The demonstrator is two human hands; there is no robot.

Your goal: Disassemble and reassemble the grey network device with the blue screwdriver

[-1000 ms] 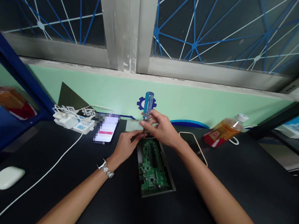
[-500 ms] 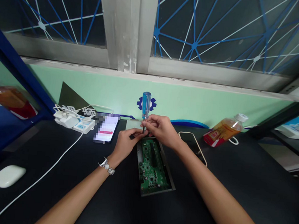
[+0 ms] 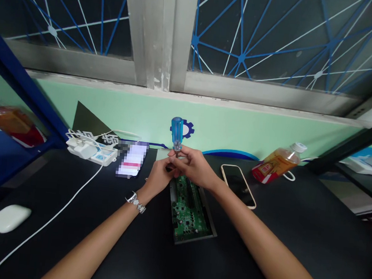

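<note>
A screwdriver [image 3: 176,131] with a clear blue handle stands nearly upright, leaning slightly left, over the far end of a green circuit board [image 3: 185,220]. The board lies in a shallow metal tray [image 3: 214,231] on the black table. My right hand [image 3: 194,165] is closed around the screwdriver's shaft just below the handle. Close against it, my left hand [image 3: 162,172] has its fingers pinched together by the lower shaft; whatever they hold is hidden. The screwdriver's tip is out of sight behind the fingers. A silver watch [image 3: 136,201] circles my left wrist.
Left of the hands lie a phone with a lit screen [image 3: 132,160] and a white power strip [image 3: 104,155] with cables. A dark phone [image 3: 239,185] and a tilted drink bottle [image 3: 277,162] lie to the right. A white case [image 3: 9,218] sits at the left front.
My right hand has shifted slightly left and down, tilting the screwdriver's handle to the left. My left hand has drawn closer to it, and their fingers now overlap.
</note>
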